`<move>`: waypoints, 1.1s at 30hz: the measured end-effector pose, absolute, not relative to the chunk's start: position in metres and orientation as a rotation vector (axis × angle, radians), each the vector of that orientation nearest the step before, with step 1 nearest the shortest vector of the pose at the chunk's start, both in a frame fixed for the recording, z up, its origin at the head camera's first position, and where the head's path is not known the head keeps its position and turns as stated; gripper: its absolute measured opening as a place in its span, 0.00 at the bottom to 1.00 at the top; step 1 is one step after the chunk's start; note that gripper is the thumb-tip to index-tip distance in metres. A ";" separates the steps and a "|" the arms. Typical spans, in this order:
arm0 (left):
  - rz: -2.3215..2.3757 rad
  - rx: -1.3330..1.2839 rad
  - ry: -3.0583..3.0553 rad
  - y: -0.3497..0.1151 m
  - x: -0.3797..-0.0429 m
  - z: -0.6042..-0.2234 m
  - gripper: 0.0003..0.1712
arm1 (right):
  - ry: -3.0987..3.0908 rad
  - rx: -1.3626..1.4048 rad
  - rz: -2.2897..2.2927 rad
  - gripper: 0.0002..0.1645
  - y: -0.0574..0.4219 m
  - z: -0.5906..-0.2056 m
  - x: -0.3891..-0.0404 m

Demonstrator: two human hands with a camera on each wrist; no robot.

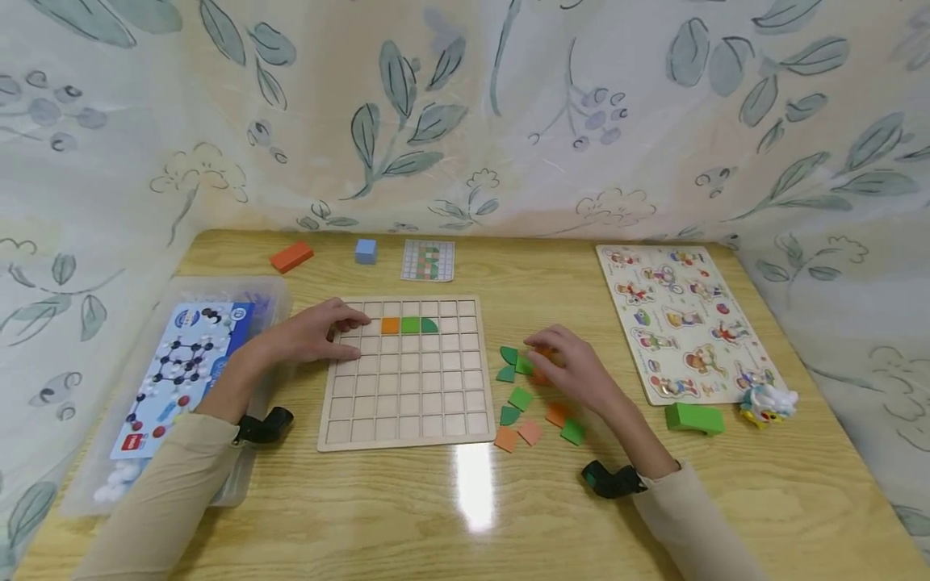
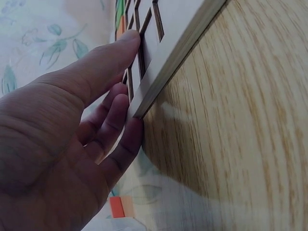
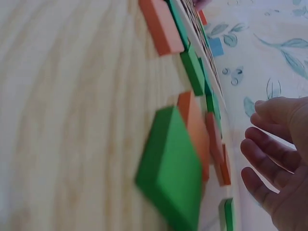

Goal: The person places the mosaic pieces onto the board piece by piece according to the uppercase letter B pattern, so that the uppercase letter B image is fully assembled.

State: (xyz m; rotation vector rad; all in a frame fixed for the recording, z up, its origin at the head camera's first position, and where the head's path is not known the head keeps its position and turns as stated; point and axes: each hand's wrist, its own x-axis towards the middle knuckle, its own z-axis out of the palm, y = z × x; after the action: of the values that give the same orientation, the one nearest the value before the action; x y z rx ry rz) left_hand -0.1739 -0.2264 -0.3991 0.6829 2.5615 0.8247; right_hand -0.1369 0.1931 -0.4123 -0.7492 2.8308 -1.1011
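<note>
A wooden grid board (image 1: 407,407) lies mid-table. Near its top an orange square (image 1: 391,325), a green square (image 1: 411,324) and a dark green quarter-round piece (image 1: 429,325) sit side by side in a row. My left hand (image 1: 316,332) rests at the board's left edge; in the left wrist view its thumb (image 2: 108,60) lies over the board's face and the other fingers are at the rim. My right hand (image 1: 577,367) is above the loose pieces right of the board, partly covering an orange one. In the right wrist view the fingers (image 3: 269,149) are loosely bent, holding nothing.
Loose green (image 1: 520,398), orange and pink (image 1: 530,432) tiles lie right of the board. A pattern card (image 1: 429,260), blue cube (image 1: 366,252) and red block (image 1: 292,257) stand behind. A plastic box (image 1: 243,476) is left; a picture puzzle (image 1: 672,339), green block (image 1: 694,418) and small toy (image 1: 768,403) right.
</note>
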 end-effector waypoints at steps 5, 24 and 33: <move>0.831 0.671 2.557 -0.226 -0.174 -0.399 0.31 | 2.900 -0.700 -1.124 0.14 0.201 -0.416 -0.136; 0.818 0.668 2.565 -0.226 -0.173 -0.398 0.31 | 2.978 -0.762 -1.046 0.16 0.200 -0.427 -0.137; 0.816 0.690 2.567 -0.226 -0.174 -0.400 0.31 | 3.064 -0.903 -0.918 0.16 0.198 -0.430 -0.135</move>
State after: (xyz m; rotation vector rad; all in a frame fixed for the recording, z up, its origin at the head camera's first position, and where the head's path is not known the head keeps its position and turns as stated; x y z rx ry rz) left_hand -0.1737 -0.2257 -0.3997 0.6900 2.5672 0.8158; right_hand -0.1350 0.1984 -0.4300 -0.9028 3.0641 -0.9180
